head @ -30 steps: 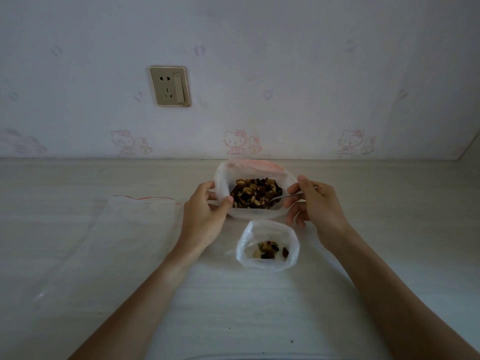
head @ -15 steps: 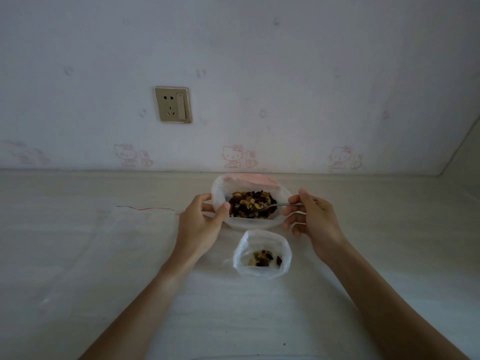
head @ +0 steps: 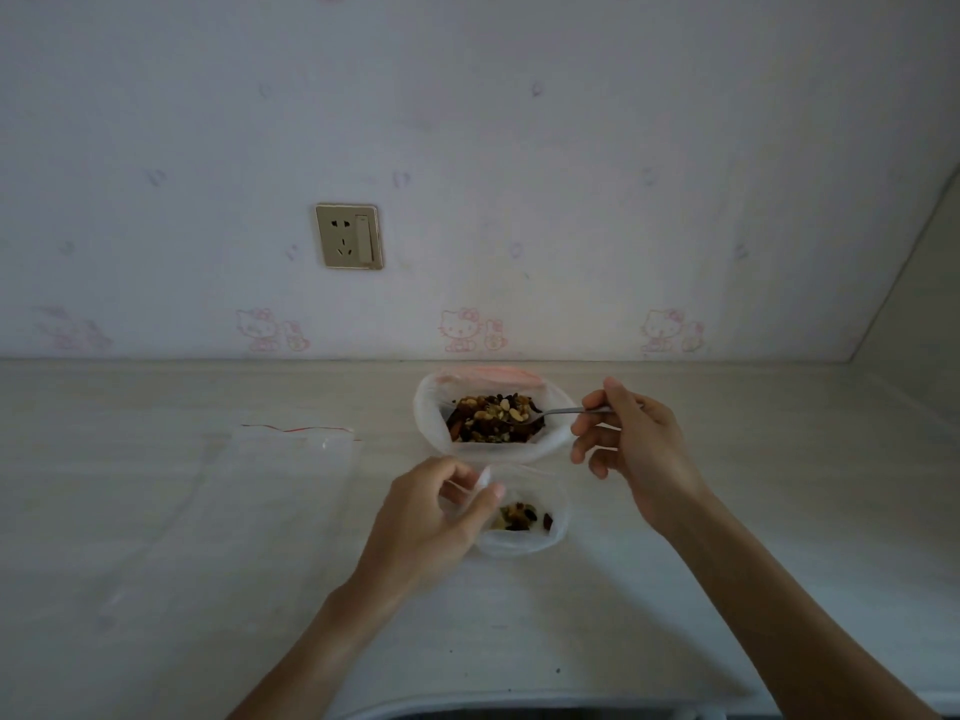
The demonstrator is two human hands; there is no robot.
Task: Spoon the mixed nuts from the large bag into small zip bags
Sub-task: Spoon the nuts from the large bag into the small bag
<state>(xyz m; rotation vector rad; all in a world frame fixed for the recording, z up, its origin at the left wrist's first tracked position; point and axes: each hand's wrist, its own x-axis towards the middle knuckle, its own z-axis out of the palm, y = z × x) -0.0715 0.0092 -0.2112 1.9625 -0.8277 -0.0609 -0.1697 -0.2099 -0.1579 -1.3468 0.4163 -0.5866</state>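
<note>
A spoon (head: 550, 414) loaded in the large bag (head: 431, 413) at twelve o'clock on the bench (head: 208, 537) is pinched by right hand (head: 636, 449) fingers, while the small zip bag's (head: 558, 532) rim is held open by left hand (head: 436, 517) fingers, apparently to receive nuts.

Two open bags stand one behind the other on the counter, with flat bags off to the left.

The large bag (head: 491, 418) stands on the counter (head: 156, 511) near the wall (head: 519, 148), with the mixed nuts (head: 491, 419) in it. The small zip bag (head: 522, 517) stands just in front of it, a few nuts inside. The spoon (head: 550, 414) reaches into the large bag from the right, held by the right hand (head: 634, 449). The left hand (head: 431, 517) pinches the small bag's left rim. Flat empty zip bags (head: 249, 491) lie to the left. A wall socket (head: 348, 236) sits on the wall, left of the large bag.
</note>
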